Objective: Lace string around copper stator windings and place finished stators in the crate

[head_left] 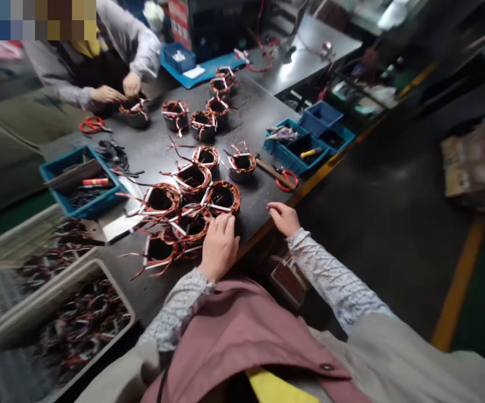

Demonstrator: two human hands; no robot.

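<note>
My left hand is at the near right of a cluster of motor stators, black rings with copper windings and white strips. Its fingers bend over the edge of a motor stator, partly covering it, and their tips reach the near side of another stator. Loose wire ends stick out to the left of the cluster. My right hand hovers by the table's front edge, fingers loosely bent and apart, with nothing in them. Closest to it are red-handled scissors and a wooden-handled hammer.
Across the table a co-worker's hands work on a stator. Blue bins with tools stand at the right edge. A blue bin is on the left, above crates full of stators. More stators stand farther back.
</note>
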